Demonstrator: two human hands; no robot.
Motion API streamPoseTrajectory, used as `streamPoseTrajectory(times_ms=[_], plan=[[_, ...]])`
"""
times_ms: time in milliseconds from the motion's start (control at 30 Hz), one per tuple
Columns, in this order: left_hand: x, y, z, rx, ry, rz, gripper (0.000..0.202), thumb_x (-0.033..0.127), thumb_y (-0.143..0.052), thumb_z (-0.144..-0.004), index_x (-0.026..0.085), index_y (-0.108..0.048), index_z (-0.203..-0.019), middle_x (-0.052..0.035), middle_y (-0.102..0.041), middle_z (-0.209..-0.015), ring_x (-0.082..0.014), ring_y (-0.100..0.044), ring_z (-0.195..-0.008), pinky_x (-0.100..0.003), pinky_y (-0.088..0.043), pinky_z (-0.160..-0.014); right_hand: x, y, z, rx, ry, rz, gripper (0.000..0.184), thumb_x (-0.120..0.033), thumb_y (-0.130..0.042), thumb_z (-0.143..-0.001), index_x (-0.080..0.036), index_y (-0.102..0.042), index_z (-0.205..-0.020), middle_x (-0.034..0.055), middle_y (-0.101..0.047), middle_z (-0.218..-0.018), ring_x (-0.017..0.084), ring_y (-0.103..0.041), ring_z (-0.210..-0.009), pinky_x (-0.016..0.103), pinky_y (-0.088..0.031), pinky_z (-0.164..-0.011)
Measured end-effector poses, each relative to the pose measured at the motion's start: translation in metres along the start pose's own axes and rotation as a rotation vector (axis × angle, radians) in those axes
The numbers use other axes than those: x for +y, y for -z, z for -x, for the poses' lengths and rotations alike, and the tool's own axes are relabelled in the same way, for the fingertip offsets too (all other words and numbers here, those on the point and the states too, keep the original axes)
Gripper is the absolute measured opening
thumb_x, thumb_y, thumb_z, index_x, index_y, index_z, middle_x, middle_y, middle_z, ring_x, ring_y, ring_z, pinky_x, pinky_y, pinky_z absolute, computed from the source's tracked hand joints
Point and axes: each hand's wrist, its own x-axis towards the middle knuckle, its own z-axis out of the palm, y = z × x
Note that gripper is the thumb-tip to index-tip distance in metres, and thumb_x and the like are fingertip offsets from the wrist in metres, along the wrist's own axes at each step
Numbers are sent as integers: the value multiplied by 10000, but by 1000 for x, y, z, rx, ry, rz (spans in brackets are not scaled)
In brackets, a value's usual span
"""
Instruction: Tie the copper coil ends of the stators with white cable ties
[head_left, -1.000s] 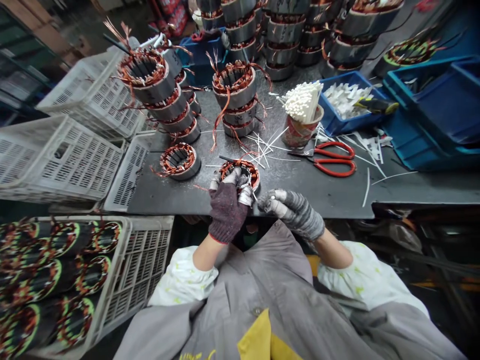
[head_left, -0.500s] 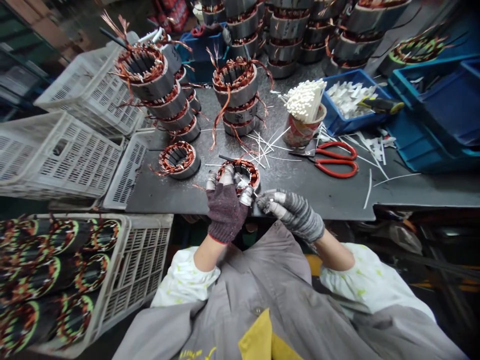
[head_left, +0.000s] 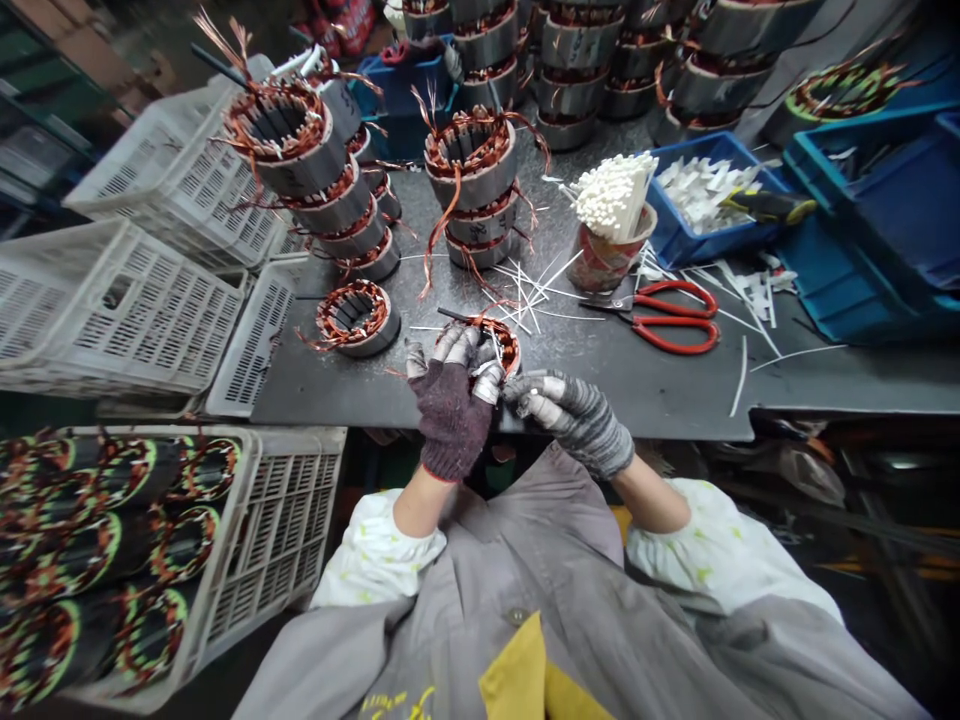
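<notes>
A motor stator (head_left: 501, 338) with copper windings lies flat at the near edge of the dark workbench (head_left: 675, 385). My left hand (head_left: 450, 395), in a dark fingerless glove with taped fingertips, is curled over its near rim and holds it. My right hand (head_left: 566, 410), in a grey striped glove, is pinched on a thin white strip right beside the stator's right side. A second single stator (head_left: 356, 318) rests a little to the left.
Stacks of wound stators (head_left: 472, 185) stand behind. A cup of white strips (head_left: 609, 235), red scissors (head_left: 671, 315) and loose strips lie to the right, beside blue bins (head_left: 862, 220). White crates (head_left: 112, 310) sit left; one below holds several stators (head_left: 97, 560).
My right hand has moved left, closer to the stator. My left hand has shifted slightly on the rim. The stator stays in place.
</notes>
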Motion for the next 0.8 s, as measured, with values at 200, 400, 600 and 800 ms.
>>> streamPoseTrajectory(times_ms=[200, 400, 600, 800], plan=[[7, 1, -4, -47, 22, 105, 217, 370, -609, -984, 258, -740, -1117, -32, -784, -1119, -229, -654, -1227, -519, -200, -1291, -3, -8, -20, 197, -278, -273, 405, -563, -853, -718, -246, -653, -871, -21, -684, -680, 152, -620, -535, 290, -534, -495], [3, -2, -1, -65, -72, 64, 212, 336, -577, -985, 295, -738, -1117, -1, -785, -1099, -227, -641, -1225, -554, -145, -1294, -6, 0, -16, 149, -307, -160, 291, -515, -766, -810, -240, -670, -799, -19, -651, -652, 145, -571, -559, 294, -507, -535], [0, -1, 1, -72, -107, 68, 229, 335, -592, -969, 295, -733, -1144, -3, -782, -1103, -232, -637, -1227, -567, -128, -1300, 0, -2, -25, 78, -206, 68, 218, -433, -677, -844, -223, -692, -789, 11, -704, -724, 169, -612, -637, 316, -526, -622], [-2, 2, 2, -64, -151, 123, 267, 343, -630, -956, 273, -718, -1198, -19, -783, -1115, -237, -636, -1240, -559, -150, -1292, 6, 9, -30, -10, 5, 410, 200, -374, -629, -915, -217, -753, -906, 51, -742, -854, 201, -664, -765, 343, -530, -735]])
